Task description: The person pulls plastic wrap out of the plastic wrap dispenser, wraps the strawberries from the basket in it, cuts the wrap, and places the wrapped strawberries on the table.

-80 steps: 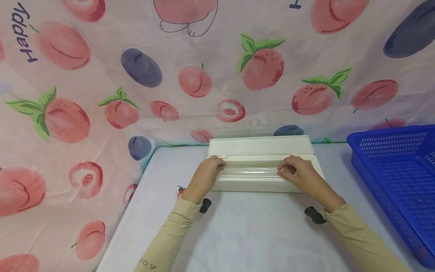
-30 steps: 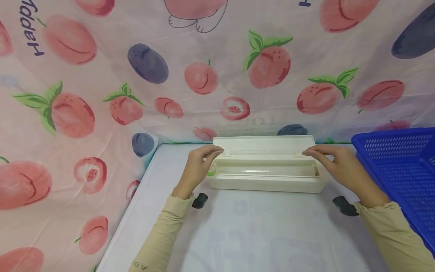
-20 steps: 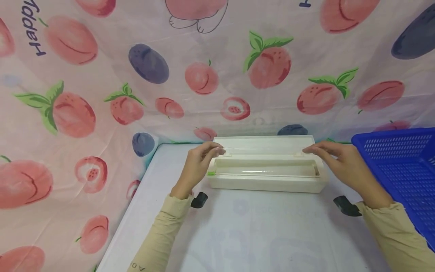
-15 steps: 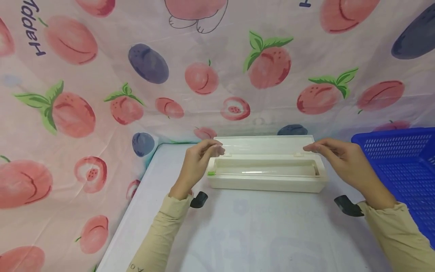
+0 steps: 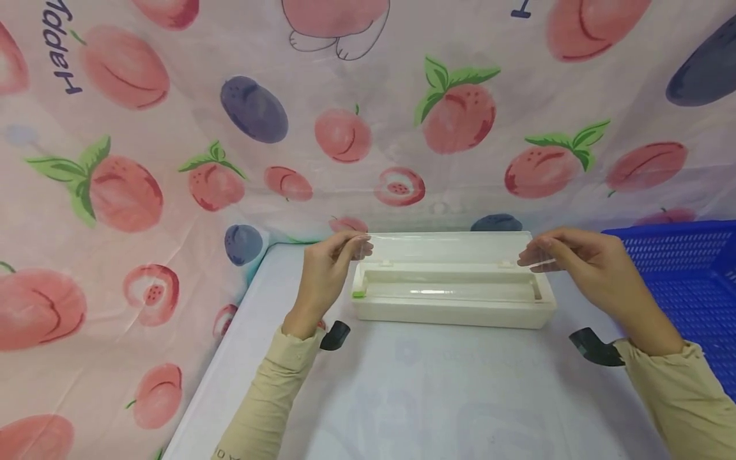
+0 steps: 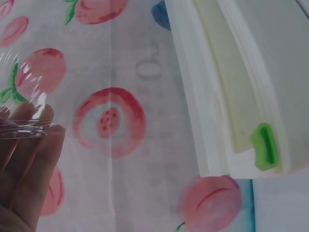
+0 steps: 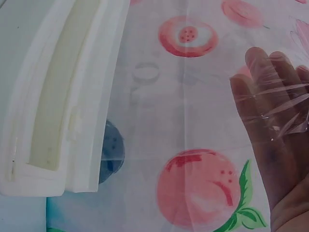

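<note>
1. The clear film (image 6: 21, 129) spans the gap between the two hands, running left to right, roughly parallel to the long axis of the white box (image 5: 454, 313).
2. The left hand (image 5: 322, 278) pinches one end of the film, thumb and fingertips close together, with creases bunched across them.
3. The right hand (image 5: 604, 281) seems to pinch the other end, creased film lying over thumb and fingers; the exact contact is partly hidden.
4. Neither hand is clearly nearer: in the head view each grip shows by one top corner of the raised lid (image 5: 454, 249).
5. The roll (image 5: 443, 292) lies inside the box on the worktop (image 5: 431, 383); whether the film runs unbroken down to it, I cannot tell.
6. The deciding relation, I judge, is grip to roll: film and roll lie side by side lengthwise, both grips about level.
</note>
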The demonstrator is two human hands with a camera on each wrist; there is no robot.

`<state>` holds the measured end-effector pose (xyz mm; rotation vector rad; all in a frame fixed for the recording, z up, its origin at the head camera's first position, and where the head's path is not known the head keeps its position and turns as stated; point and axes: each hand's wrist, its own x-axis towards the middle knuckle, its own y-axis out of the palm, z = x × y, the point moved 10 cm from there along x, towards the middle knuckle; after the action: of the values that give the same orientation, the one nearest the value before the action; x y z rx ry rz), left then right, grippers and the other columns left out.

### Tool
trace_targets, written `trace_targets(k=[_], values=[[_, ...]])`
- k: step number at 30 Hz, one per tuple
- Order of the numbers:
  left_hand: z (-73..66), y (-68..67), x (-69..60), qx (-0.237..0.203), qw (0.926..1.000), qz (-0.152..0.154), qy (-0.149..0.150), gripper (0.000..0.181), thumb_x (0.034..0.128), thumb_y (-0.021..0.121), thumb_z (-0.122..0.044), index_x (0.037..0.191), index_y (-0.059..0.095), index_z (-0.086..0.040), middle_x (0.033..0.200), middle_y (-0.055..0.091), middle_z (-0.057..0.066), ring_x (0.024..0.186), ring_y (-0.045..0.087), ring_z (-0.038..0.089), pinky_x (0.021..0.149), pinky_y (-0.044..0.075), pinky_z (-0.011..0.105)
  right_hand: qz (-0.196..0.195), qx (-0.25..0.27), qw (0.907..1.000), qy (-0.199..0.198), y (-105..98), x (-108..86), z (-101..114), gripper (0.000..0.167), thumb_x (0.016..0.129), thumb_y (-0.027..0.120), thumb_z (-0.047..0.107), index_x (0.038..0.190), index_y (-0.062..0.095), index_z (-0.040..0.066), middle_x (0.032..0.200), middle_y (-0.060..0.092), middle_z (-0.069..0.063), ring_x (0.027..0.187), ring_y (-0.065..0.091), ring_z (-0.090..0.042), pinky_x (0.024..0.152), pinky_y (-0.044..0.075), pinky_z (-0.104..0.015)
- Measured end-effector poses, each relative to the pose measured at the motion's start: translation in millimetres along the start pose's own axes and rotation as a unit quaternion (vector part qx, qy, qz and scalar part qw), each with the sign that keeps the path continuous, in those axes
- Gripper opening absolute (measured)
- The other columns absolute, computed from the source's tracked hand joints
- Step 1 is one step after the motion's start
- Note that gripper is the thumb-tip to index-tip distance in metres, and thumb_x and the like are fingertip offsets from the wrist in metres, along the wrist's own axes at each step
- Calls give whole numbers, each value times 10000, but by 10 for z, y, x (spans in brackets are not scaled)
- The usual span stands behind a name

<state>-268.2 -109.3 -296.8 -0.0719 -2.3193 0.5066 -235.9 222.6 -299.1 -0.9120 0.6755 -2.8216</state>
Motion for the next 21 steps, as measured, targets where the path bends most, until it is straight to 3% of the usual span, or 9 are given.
trace_targets(k=[9,15,21], values=[[-162,-133,56,272,9993,-156,179,156,954,649,-101,972,750,15,840,759,114,771,734,205,757,594,233,-248,-119,9996,12,-88,36,136,176,994,528,-35,1020,702,-43,898,757,0,854,724,-54,750,571,-158],[-238,-119,79,-218,9995,61,234,137,968,611,-61,937,709,29,892,749,133,838,730,223,807,597,271,-452,-140,9987,-166,-145,44,224,165,973,540,-75,995,703,-64,875,755,12,828,727,-51,739,571,-156],[-319,-102,77,-590,9977,250,217,125,992,569,-48,951,671,14,878,736,134,802,724,217,746,609,316,-618,28,9971,-442,-184,23,314,162,951,538,-124,979,697,-104,862,758,-19,794,735,-72,717,578,-169]])
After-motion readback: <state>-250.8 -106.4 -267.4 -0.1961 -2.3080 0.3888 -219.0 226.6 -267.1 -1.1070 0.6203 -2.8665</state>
